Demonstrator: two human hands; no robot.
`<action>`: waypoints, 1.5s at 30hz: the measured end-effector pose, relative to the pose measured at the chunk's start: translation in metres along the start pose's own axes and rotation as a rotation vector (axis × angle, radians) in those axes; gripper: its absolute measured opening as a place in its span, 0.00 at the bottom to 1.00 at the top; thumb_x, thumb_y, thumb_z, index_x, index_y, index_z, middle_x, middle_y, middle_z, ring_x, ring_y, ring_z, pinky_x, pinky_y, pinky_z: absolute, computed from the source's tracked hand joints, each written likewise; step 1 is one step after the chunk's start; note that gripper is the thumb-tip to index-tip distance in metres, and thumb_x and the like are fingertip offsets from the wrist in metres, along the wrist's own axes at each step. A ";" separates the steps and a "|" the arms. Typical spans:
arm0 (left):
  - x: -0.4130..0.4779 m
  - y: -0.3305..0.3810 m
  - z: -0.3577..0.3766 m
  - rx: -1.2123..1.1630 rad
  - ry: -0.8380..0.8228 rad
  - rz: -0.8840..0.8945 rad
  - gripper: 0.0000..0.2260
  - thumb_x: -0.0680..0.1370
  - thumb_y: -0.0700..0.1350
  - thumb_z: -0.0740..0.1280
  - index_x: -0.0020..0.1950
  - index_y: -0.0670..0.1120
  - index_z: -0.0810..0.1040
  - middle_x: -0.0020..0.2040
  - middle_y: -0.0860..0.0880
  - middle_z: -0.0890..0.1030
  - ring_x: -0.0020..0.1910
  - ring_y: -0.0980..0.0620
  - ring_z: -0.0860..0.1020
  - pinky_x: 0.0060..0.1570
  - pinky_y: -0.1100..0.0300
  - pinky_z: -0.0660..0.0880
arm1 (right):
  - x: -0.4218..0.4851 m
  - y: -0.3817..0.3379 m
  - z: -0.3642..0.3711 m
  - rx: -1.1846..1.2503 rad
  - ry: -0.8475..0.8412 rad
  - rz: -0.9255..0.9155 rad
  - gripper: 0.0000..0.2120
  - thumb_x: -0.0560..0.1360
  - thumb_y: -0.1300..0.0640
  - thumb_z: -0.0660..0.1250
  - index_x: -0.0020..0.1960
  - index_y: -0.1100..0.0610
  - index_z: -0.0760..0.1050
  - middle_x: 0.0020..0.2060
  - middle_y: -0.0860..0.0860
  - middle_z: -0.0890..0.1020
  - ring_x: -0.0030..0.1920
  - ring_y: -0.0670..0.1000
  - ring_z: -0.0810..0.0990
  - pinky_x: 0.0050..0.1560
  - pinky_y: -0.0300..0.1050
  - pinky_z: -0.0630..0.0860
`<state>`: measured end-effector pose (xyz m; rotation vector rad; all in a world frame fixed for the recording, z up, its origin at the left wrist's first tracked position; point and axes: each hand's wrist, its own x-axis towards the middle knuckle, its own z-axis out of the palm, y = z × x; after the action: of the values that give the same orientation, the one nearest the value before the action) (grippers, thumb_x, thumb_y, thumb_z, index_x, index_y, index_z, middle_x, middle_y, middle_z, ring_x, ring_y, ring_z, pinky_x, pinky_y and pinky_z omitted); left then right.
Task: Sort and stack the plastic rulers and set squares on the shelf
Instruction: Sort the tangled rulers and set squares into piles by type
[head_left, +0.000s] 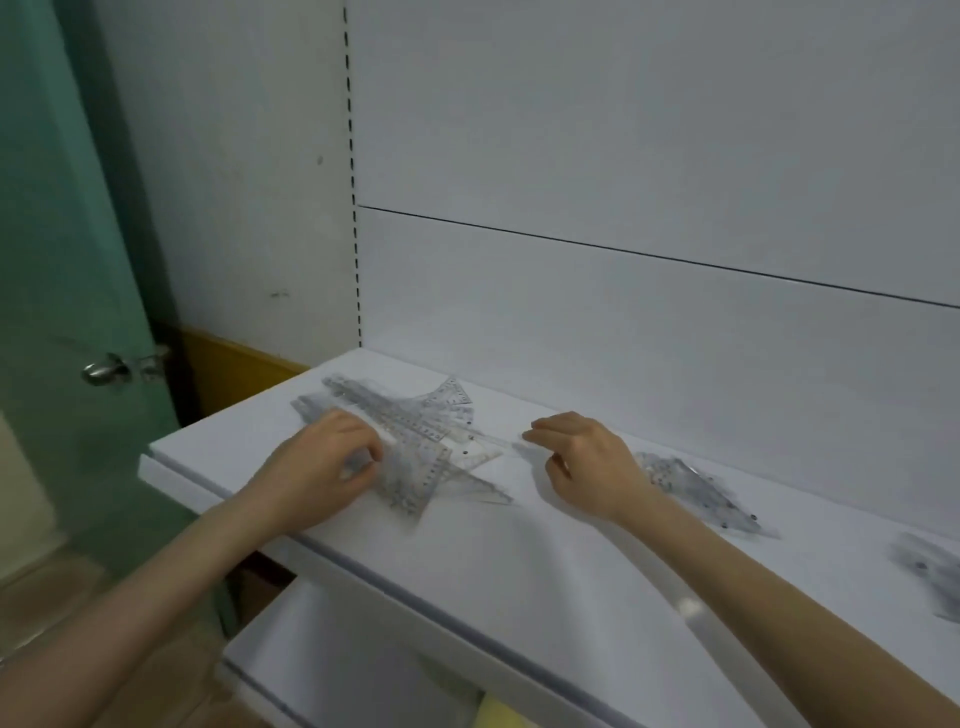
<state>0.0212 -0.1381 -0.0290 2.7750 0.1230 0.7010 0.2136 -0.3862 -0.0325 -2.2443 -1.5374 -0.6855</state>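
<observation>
1. The mixed pile (415, 421) of clear plastic rulers and set squares lies on the white shelf (519, 561), near its left end, with a protractor (454, 402) at its back.
2. The left hand (322, 457) rests on this pile with curled fingers. The thumb seems to pinch the edge of the near set square (415, 483), though blur makes the grip not fully sure.
3. The right hand (587, 462) is just beside the pile and holds nothing. Its fingers are loosely bent and the forefinger points at the end of a long ruler (493, 441).
4. Behind the right wrist lies one stack (696, 483), and another stack (924, 566) lies far to the right. I judge these are already sorted.
5. The step in hand looks like taking one piece out of the pile.
6. To do it well, I would hold the pile flat with one hand and slide the top piece sideways, not lift it from below.
7. The clear pieces overlap and are slippery, so a piece underneath may be dragged along.
8. Before stacking, check the shape against the stack and line up the edges.
</observation>
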 end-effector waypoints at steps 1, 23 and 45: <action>-0.002 -0.012 -0.008 0.004 0.022 -0.038 0.02 0.76 0.45 0.69 0.47 0.49 0.80 0.49 0.54 0.79 0.52 0.56 0.72 0.54 0.57 0.73 | 0.009 -0.007 0.005 0.023 -0.022 -0.003 0.20 0.63 0.67 0.58 0.49 0.60 0.83 0.45 0.54 0.85 0.47 0.58 0.82 0.39 0.51 0.81; 0.041 -0.182 -0.033 -0.110 -0.011 0.066 0.03 0.74 0.40 0.70 0.46 0.47 0.80 0.48 0.53 0.79 0.51 0.54 0.74 0.46 0.67 0.72 | 0.146 -0.113 0.072 0.417 -0.435 0.568 0.18 0.65 0.47 0.79 0.49 0.55 0.81 0.37 0.43 0.78 0.41 0.44 0.76 0.38 0.31 0.69; 0.089 -0.117 0.007 -0.160 -0.284 0.215 0.04 0.79 0.45 0.64 0.47 0.54 0.70 0.47 0.53 0.77 0.47 0.52 0.76 0.48 0.54 0.75 | 0.076 -0.084 0.016 0.198 -0.019 0.685 0.14 0.70 0.52 0.74 0.51 0.48 0.72 0.37 0.41 0.79 0.37 0.44 0.78 0.44 0.46 0.76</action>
<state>0.1010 -0.0144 -0.0283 2.7210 -0.2790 0.3380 0.1609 -0.2885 -0.0032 -2.3949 -0.7050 -0.2901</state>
